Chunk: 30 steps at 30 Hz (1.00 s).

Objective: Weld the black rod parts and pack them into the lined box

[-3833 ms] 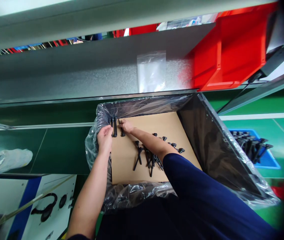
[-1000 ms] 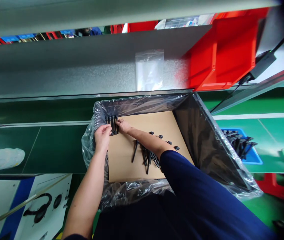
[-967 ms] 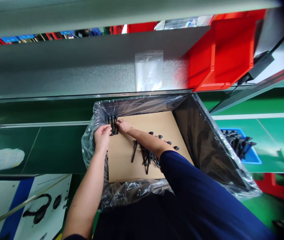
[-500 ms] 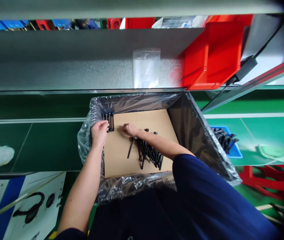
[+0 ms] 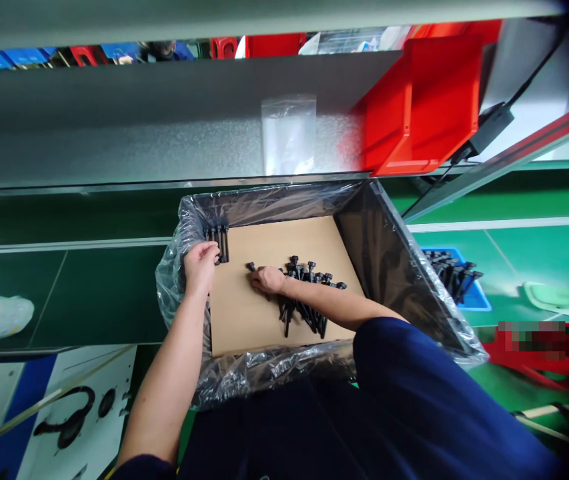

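A plastic-lined box holds a brown cardboard sheet (image 5: 237, 327). My left hand (image 5: 200, 267) is at the box's left side, fingers pinched together against a row of slim black rods (image 5: 225, 245) standing side by side in the far left corner. Whatever lies between those fingers is hidden. On the cardboard, my right hand (image 5: 268, 280) is closed around a black rod (image 5: 251, 266); its thick head pokes out beyond the fingers and the hand covers its shaft. Just right of it, partly under my forearm, lies a loose heap of similar black rods (image 5: 309, 317) with wide heads.
Clear plastic film (image 5: 171, 267) drapes over the box rim. Beyond it, a shelf carries a clear bag (image 5: 289, 137) and a red bin (image 5: 424, 107). To the right are a blue tray (image 5: 477, 300) of more black rods and a red stool (image 5: 539, 360).
My right hand has come slightly nearer and to the right, and has closed around a rod by the heap. My left hand stays at the row.
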Available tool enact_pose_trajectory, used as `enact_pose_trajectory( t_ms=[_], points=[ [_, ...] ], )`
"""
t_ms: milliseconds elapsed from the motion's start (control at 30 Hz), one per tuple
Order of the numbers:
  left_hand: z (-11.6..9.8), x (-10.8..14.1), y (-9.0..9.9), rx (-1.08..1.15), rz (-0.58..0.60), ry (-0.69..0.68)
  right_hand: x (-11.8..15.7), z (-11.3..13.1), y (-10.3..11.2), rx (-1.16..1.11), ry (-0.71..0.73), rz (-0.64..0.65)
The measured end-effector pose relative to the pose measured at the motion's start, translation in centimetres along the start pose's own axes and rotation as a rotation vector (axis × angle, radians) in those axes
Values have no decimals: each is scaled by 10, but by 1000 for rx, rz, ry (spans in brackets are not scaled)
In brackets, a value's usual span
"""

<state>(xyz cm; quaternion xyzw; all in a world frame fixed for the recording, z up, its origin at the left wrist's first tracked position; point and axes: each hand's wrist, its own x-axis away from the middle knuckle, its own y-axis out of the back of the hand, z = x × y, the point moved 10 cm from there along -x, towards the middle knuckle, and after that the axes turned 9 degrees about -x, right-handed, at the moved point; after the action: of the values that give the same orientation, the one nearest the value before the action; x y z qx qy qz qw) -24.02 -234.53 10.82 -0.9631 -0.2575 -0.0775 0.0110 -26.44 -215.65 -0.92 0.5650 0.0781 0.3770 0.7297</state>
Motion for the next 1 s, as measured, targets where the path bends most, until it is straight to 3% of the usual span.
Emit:
enact_pose_trajectory(
  t_ms=[167, 300, 467, 667, 767, 1000],
  points=[
    [4, -1, -2, -1, 15, 12, -43, -12, 22, -79, -74, -116],
    [5, -2, -1, -11, 10, 17, -71, -25, 55, -208, -139, -246],
    [6, -1, 1, -16, 4, 24, -95, -17, 86, -36, 25, -312],
    [7, -2, 2, -19, 0, 23, -113, 5, 51, 170, 308, -115],
    [7, -2, 2, -26, -2, 27, -116, 14, 43, 181, 384, -117],
    [5, -1, 2, -36, -3, 39, -119, 21, 40, 151, 412, -152]
  ],
)
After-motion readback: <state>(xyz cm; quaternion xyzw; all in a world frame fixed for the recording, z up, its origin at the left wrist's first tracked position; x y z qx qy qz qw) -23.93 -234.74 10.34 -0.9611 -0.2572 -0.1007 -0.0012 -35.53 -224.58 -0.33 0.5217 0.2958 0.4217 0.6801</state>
